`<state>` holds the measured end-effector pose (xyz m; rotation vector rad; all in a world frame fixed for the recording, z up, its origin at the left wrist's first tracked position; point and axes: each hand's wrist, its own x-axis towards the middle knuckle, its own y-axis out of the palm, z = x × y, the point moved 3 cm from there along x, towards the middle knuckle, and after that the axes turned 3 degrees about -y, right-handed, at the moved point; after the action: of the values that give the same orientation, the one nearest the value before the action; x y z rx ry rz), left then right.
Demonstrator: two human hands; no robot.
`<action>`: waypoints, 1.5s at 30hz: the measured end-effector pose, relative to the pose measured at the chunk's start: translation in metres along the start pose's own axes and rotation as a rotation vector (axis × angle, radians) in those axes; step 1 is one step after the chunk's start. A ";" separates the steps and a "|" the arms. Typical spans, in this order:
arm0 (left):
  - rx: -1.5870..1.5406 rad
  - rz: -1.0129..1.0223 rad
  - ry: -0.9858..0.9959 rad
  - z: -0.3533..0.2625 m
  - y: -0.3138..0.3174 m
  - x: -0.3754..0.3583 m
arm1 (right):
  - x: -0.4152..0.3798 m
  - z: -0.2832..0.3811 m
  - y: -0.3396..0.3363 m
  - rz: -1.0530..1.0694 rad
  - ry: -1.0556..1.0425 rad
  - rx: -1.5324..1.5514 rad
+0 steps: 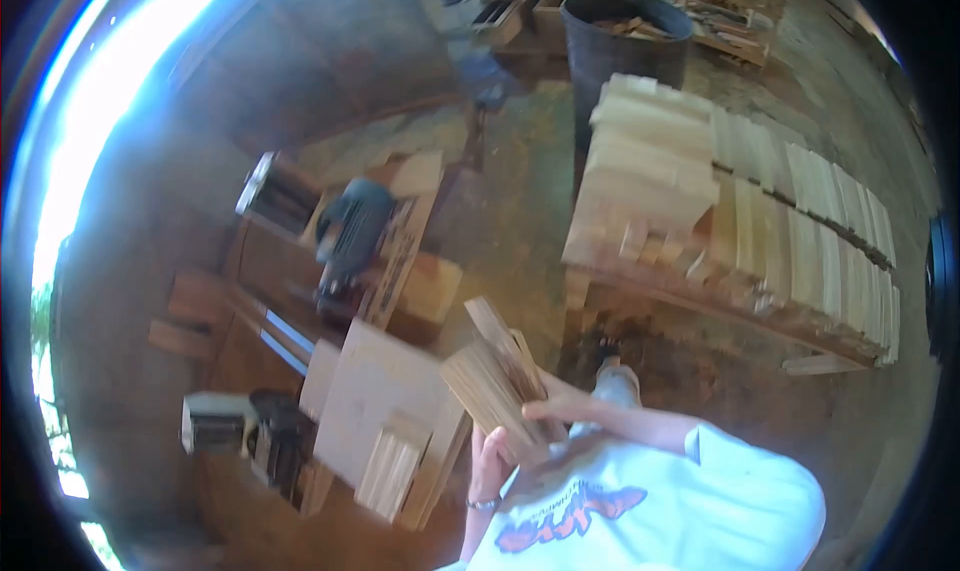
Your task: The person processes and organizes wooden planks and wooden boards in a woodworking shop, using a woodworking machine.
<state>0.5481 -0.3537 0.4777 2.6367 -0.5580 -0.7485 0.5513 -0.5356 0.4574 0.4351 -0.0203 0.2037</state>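
Against the front of my white shirt I carry a bundle of wooden strips [490, 386], some of them sticking out at an angle. My left hand [492, 459], with a band at the wrist, is closed on the lower side of the bundle. From the other side my right hand [558, 401] grips the same strips, its thumb lying over them. Left of the bundle, a small stack of strips [392, 471] lies on a pale board [385, 391].
A low table [640, 273] at the right bears long rows of stacked wood pieces [780, 236]. Behind it stands a dark bin [625, 66] with wood scraps. A machine with a dark motor [355, 226] is at the left. Crates and a shelf stand farther back.
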 end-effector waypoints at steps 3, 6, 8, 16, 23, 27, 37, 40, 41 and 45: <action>0.006 0.021 -0.121 -0.002 0.087 0.075 | 0.008 0.040 -0.084 -0.367 -0.034 0.005; 0.085 0.269 -0.130 -0.123 0.260 0.157 | 0.032 0.200 -0.155 -0.576 0.019 0.193; 0.289 0.458 0.054 -0.203 0.365 0.247 | 0.083 0.303 -0.250 -0.609 -0.298 -0.059; 0.128 0.611 0.401 -0.282 0.421 0.288 | 0.050 0.418 -0.379 -0.931 -0.497 -0.264; 0.566 -0.209 0.179 -0.052 0.095 0.144 | -0.034 0.102 -0.209 -0.684 -0.032 0.551; 0.712 -0.637 0.235 -0.037 -0.007 0.004 | -0.001 0.099 -0.115 -0.118 0.496 -0.167; 1.255 -1.130 -0.012 -0.050 -0.251 -0.182 | 0.140 0.063 0.011 0.278 0.308 -0.665; 1.478 -1.003 -0.091 -0.042 -0.294 -0.154 | 0.130 0.037 0.073 0.436 0.231 -0.610; 1.617 -0.914 -0.165 -0.043 -0.301 -0.137 | 0.117 0.031 0.091 0.481 0.289 -0.593; 1.706 -0.530 -0.104 -0.041 -0.330 -0.081 | 0.071 0.018 0.095 0.767 0.388 -0.768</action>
<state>0.5987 -0.0226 0.4054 4.4743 -0.6761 -0.6064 0.6020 -0.4453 0.5175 -0.4075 0.1155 0.9925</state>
